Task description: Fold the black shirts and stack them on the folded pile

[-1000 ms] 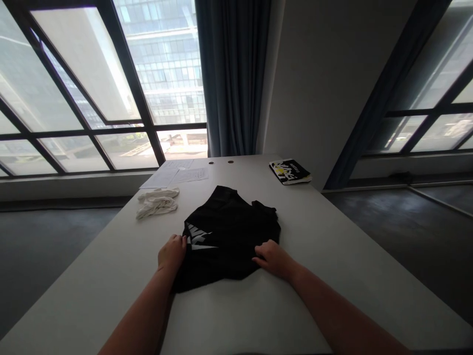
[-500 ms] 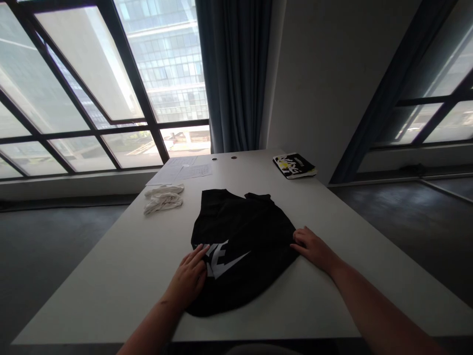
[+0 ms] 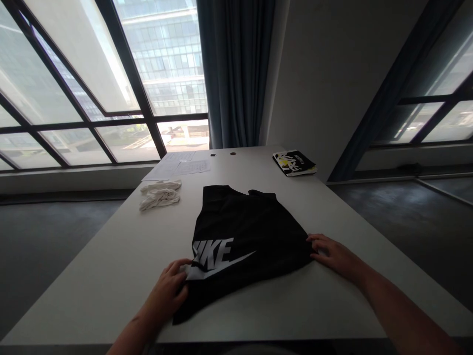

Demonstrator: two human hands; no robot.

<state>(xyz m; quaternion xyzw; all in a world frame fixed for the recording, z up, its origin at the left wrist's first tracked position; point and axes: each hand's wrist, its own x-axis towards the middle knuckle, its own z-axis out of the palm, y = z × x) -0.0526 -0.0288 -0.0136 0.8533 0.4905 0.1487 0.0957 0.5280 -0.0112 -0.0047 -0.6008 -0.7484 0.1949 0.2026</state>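
Note:
A black shirt (image 3: 244, 222) with a white NIKE print lies spread on the white table in front of me, its neck end away from me. At its left edge, beside the print, my left hand (image 3: 170, 286) is closed with bent fingers gripping the cloth. My right hand (image 3: 328, 251) pinches the opposite edge between thumb and fingers. The cloth stretches between both hands, its near edge slanting down toward the left. Part of the left edge is hidden under my left fingers.
Crumpled white gloves or cloths (image 3: 160, 195) lie at the left of the table (image 3: 281, 310), with paper sheets (image 3: 181, 166) behind them. A black printed packet or booklet (image 3: 294, 163) rests at the back right. A blue curtain (image 3: 238, 74) hangs beyond the far edge.
My hands have moved apart, left hand leftward and right hand rightward. The shirt is wider and flatter, and more of the NIKE print shows.

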